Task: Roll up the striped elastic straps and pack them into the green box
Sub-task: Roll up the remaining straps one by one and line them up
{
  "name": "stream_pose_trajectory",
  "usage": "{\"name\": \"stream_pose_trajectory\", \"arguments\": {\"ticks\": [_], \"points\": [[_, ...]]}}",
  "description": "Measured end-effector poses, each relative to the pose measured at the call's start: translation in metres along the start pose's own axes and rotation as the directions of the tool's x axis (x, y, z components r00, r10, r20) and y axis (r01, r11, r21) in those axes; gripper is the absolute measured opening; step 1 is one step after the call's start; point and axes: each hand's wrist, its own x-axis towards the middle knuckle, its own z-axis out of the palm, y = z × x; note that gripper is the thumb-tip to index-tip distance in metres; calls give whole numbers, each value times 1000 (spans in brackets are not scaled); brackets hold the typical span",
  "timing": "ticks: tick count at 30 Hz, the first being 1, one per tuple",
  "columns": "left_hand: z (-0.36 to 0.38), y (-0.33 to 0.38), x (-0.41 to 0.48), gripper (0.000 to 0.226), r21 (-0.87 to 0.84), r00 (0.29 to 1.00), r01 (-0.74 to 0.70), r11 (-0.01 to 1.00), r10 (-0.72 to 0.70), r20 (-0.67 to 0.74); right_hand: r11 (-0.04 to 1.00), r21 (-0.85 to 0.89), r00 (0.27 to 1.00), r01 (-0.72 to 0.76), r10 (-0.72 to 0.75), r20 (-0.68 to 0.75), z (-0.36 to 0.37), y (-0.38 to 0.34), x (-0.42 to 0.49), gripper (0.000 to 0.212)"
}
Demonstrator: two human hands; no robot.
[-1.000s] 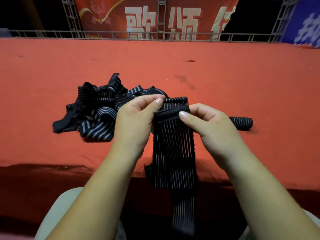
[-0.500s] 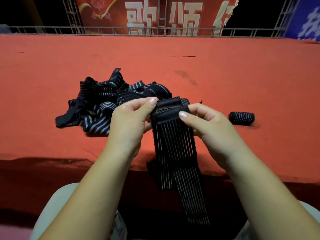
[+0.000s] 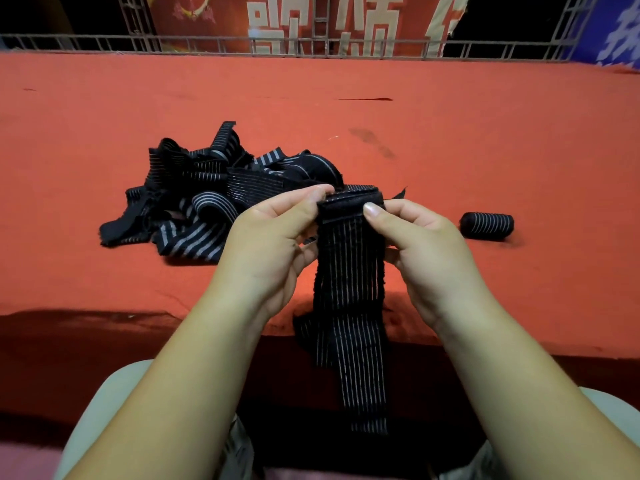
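A black elastic strap with thin pale stripes point(image 3: 349, 282) hangs from my two hands over the front edge of the red surface. Its top end is folded into a small roll between my thumbs. My left hand point(image 3: 273, 244) pinches the roll's left side and my right hand point(image 3: 422, 244) pinches its right side. A tangled pile of loose striped straps point(image 3: 204, 195) lies behind my left hand. One finished rolled strap point(image 3: 487, 226) lies on its side to the right of my right hand. No green box is in view.
The red cloth-covered surface point(image 3: 485, 133) stretches far back to a metal truss railing point(image 3: 311, 50) with a red banner behind it. The surface's front edge point(image 3: 86, 311) runs just below my wrists, and my knees show beneath.
The strap's top end has been turned over a little further into a tighter roll. The hanging tail has swung back to hang straighter. Both hands kept their places.
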Motion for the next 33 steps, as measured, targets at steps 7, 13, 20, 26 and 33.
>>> {"name": "stream_pose_trajectory", "arguments": {"ticks": [7,13,20,26,33], "points": [[6,-3,-6,19,-58,997,26,998,-22,69,995,94,999,-23,27,-42,2,0,-1,9],[9,-2,-11,22,-51,996,-9,999,13,85,994,109,997,1,7,-70,3,-4,-5,10],[16,-1,-14,36,-53,993,-62,997,67,94,990,138,995,41,-28,-91,1,-10,-13,10],[24,13,-21,20,45,993,-89,995,85,77,985,113,988,133,-123,-91,-1,-21,-20,6],[45,55,-30,15,125,975,-219,968,215,49,977,121,984,177,-179,0,-7,-39,-27,24]]}}
